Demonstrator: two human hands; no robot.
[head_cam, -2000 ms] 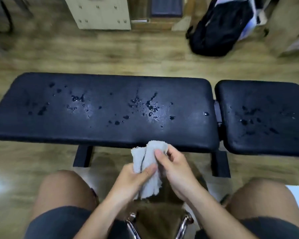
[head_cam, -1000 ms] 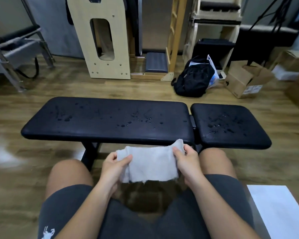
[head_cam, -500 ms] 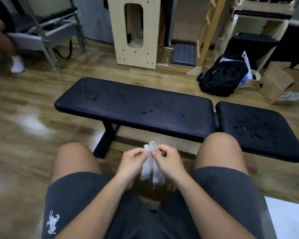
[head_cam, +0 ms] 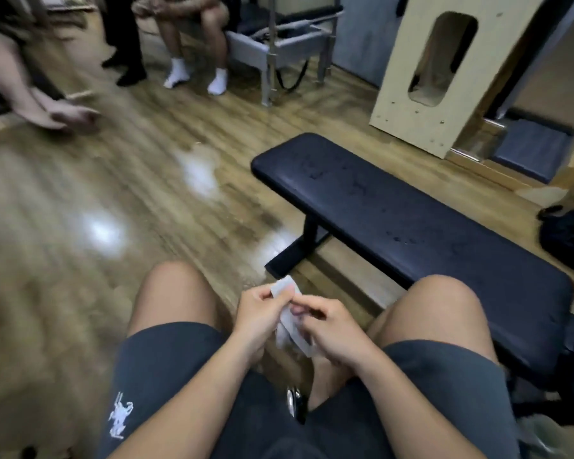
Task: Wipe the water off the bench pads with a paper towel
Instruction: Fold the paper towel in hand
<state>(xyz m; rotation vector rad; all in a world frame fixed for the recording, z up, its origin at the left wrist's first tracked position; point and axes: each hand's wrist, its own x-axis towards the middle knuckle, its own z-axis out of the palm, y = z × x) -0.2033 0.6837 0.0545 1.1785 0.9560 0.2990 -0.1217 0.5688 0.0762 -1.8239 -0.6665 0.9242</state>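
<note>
Both hands are together between the knees of the seated person and both grip the paper towel (head_cam: 287,321), which is crumpled into a small white bundle. On the left hand (head_cam: 257,313) the fingers are curled and pinch the upper corner of the towel, and on the right hand (head_cam: 332,336) the fingers are curled round its lower part, so neither hand is free. The towel hangs in the air above the wooden floor (head_cam: 113,200) and does not touch the bench. Beyond the right knee stands the bench pad (head_cam: 395,207), long and black, running from the middle toward the right edge of the view; small dark drops of water (head_cam: 403,240) lie on its top surface. At the far side of the floor stands a pale wooden frame (head_cam: 411,77), and at the far left sit other people (head_cam: 193,34), blurred.
</note>
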